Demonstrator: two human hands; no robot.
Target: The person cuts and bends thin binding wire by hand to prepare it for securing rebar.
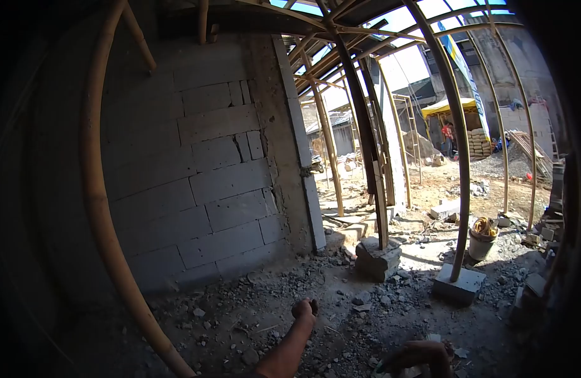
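Observation:
My left hand [305, 308] reaches forward over the rubble-strewn ground [271, 334] at bottom centre. It is small and shadowed, with its fingers curled in; whether anything is inside them cannot be made out. Low at the right, my right hand [411, 354] is bent at the wrist, its fingers stretched to the left, with no held object visible. A small greenish spot shows by its fingertips. Pale fragments lie just beyond this hand.
A bamboo pole [96, 189] curves down the left before a block wall [224, 183]. Two props stand on a rough block [377, 259] and a grey block [459, 283]. A bucket [483, 242] is at the right. A person in red [447, 133] stands far off.

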